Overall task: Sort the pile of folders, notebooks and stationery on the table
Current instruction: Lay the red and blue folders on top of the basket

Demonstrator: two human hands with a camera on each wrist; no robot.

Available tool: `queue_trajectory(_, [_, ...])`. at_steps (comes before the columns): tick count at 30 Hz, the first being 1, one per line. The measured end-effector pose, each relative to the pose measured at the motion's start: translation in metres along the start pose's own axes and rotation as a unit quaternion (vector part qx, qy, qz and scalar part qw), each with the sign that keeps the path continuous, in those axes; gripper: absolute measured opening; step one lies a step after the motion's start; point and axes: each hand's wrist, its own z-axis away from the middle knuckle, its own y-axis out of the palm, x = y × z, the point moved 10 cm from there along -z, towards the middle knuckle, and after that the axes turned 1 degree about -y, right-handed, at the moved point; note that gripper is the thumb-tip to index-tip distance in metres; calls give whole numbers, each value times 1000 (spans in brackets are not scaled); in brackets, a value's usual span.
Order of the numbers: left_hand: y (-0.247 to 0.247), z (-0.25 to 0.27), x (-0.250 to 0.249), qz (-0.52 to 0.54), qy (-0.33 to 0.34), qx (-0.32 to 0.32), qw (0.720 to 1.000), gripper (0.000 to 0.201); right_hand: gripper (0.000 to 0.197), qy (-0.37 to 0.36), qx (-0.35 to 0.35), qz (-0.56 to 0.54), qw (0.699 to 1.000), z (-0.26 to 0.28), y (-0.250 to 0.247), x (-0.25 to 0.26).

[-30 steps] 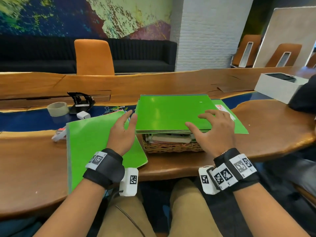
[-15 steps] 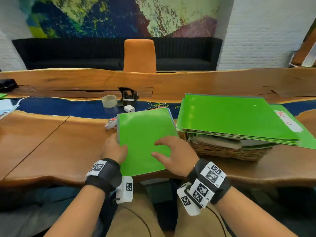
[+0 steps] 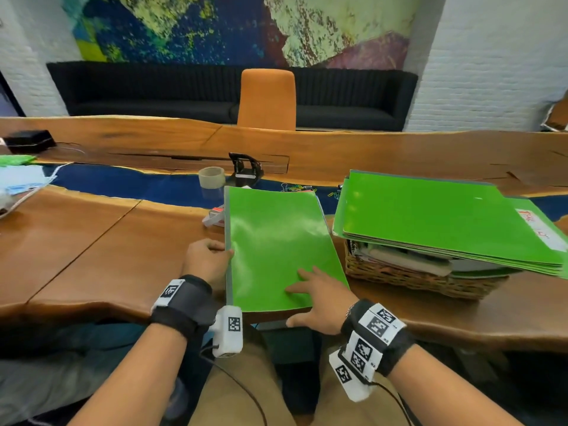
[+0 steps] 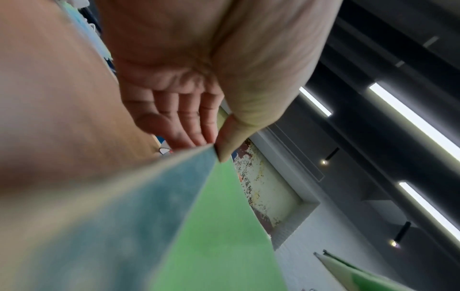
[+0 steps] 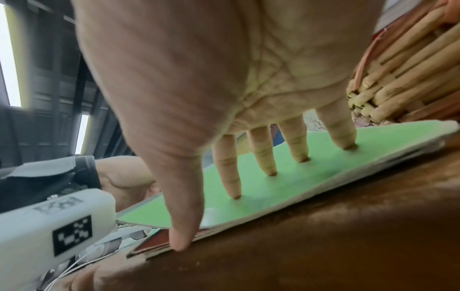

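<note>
Since a second ago both hands have come off the big pile and onto the single green folder [image 3: 276,247], which has swung round from lying skewed to sitting nearly square in front of me, right hand now flat on it instead of on the stack.

Going left to right: some pale papers [image 3: 21,179] sit way off at the left edge of the wooden table [image 3: 92,241]. Then my left hand [image 3: 206,261], pinching the folder's grey spine edge, thumb on top and fingers curled underneath, clear in the wrist view [image 4: 216,145]. Behind it are a tape roll [image 3: 211,177] and a black hole punch [image 3: 246,169]. The folder itself lies at the near table edge, its near end poking out a bit over my lap, with something reddish under its corner in the right wrist view. My right hand [image 3: 316,299] is spread, straight fingertips [image 5: 268,169] pressing down on the cover, thumb at the near edge. Just beside that is the wicker basket [image 3: 415,281] with the stack of green folders [image 3: 445,222] piled on top, overhanging it.

My take on doing this bit well: keep the right hand pressing so the slick cover doesn't skate, use the left pinch to steer the spine square to the table edge, and slide it further on so it doesn't tip off. I'd keep clear of that overhanging stack too.
</note>
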Motion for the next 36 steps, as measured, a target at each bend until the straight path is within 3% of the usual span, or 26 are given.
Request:
queue_trajectory(2, [10, 6, -6, 13, -5, 38, 999, 10, 72, -5, -10, -3, 1000, 1, -3, 1])
queue_trajectory(4, [18, 12, -11, 43, -11, 69, 997, 15, 67, -13, -31, -25, 999, 2, -11, 3])
queue_trajectory(11, [-44, -8, -9, 176, -1, -64, 982, 32, 55, -43, -195, -90, 976, 5, -76, 27])
queue_trajectory(15, [-73, -19, -2, 241, 9, -87, 967, 30, 66, -42, -292, -128, 947, 3, -122, 39])
queue_trajectory(18, [-74, -15, -23, 302, 59, -46, 951, 35, 85, -30, -363, -279, 889, 9, -157, 31])
queue_trajectory(19, [-70, -13, -30, 319, 65, -22, 945, 37, 80, -29, -375, -344, 860, 10, -167, 25])
queue_trajectory(21, [-60, -7, -38, 339, 68, 10, 938, 36, 49, -35, -379, -444, 811, 15, -181, 17])
queue_trajectory(23, [-54, -1, -40, 316, 67, 10, 946, 29, 29, -16, -430, -468, 772, 25, -193, 5])
queue_trajectory(26, [-40, 8, -42, 244, 53, 15, 968, 30, 37, 40, -561, -464, 685, 49, -199, -21])
queue_trajectory(29, [-2, 29, -56, 247, 19, 111, 962, 49, 33, 72, -630, -477, 609, 61, -196, -39])
queue_trajectory(31, [32, 54, -75, 230, 29, 226, 946, 68, 30, 77, -630, -501, 589, 61, -192, -45])
queue_trajectory(33, [58, 76, -90, 229, 54, 284, 929, 76, 29, 81, -629, -499, 591, 62, -189, -50])
queue_trajectory(36, [70, 79, -97, 315, 46, 216, 923, 47, 10, 66, -623, -501, 597, 70, -186, -61])
